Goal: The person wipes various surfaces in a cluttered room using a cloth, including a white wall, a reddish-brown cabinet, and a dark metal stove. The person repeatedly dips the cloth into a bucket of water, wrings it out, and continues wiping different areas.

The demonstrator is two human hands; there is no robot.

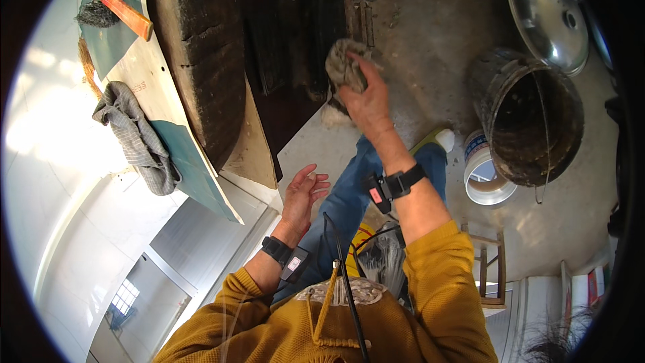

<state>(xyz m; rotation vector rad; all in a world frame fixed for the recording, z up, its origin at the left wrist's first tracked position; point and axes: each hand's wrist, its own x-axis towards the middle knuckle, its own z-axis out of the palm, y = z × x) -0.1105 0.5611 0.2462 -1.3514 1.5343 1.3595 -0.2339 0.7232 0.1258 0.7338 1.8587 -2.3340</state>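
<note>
My right hand [367, 101] grips a crumpled grey-brown cloth [347, 66] at the upper middle of the view, beside a dark, shadowed space. My left hand [304, 194] hangs above my thigh with fingers apart and slightly curled, holding nothing. Left of it, a grey striped cloth [146, 149] lies bunched across a worktop partly covered by a white and teal sheet [194, 161]. Near the top left, a dark scouring pad [97, 14] rests by an orange-red handle or strip [123, 9] on the same surface.
Right of my legs stand a large blackened bucket [534, 126] with a wire handle, a white plastic pail [486, 181] and a metal lid [546, 15]. A small wooden stool [491, 267] is at the lower right. A thick dark slab [206, 55] edges the worktop.
</note>
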